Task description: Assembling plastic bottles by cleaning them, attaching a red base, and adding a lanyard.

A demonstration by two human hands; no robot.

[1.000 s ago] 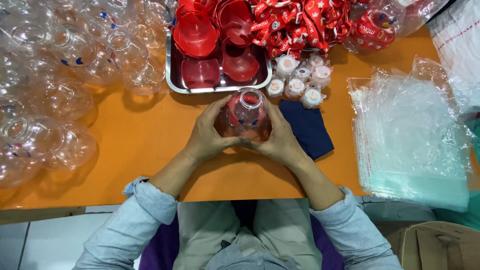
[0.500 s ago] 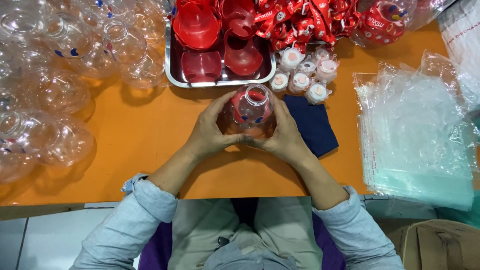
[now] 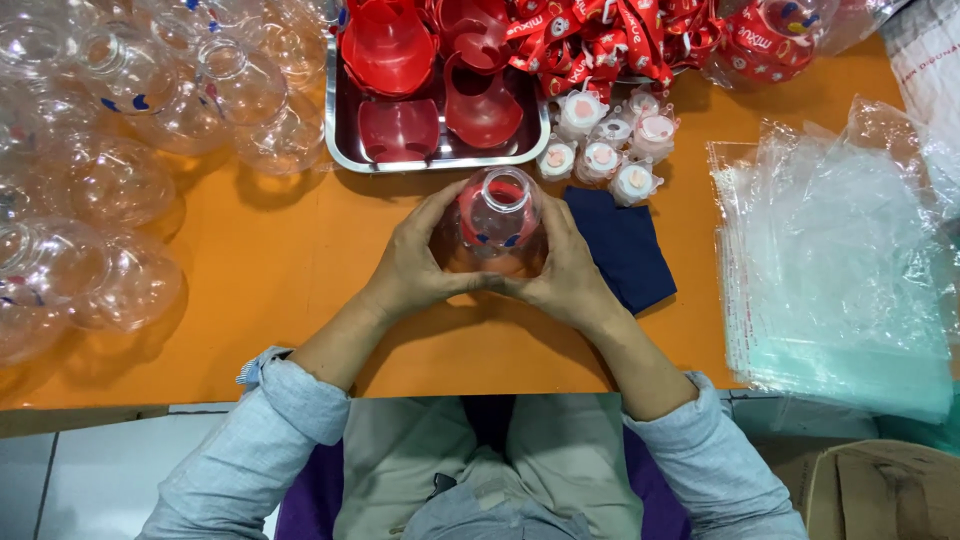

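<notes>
My left hand (image 3: 415, 270) and right hand (image 3: 570, 275) curl closed around a clear round bottle (image 3: 497, 215) with a red insert, fingertips meeting beneath it, at the centre of the orange table (image 3: 280, 290). A navy cloth (image 3: 625, 250) lies just right. Above sits a metal tray (image 3: 345, 160) of red plastic parts (image 3: 400, 125); empty clear bottles (image 3: 110, 180) crowd the upper left, plastic bags (image 3: 840, 270) pile at the right.

Bottle (image 3: 497, 215) cupped between left hand (image 3: 415, 268) and right hand (image 3: 570, 278) at mid-table (image 3: 300, 300); tray (image 3: 340, 150) behind at far edge, caps (image 3: 605, 150) right of tray, cloth (image 3: 625, 250) beside right hand, bags (image 3: 830, 270) at right edge, empty bottles (image 3: 110, 160) at left edge.
</notes>
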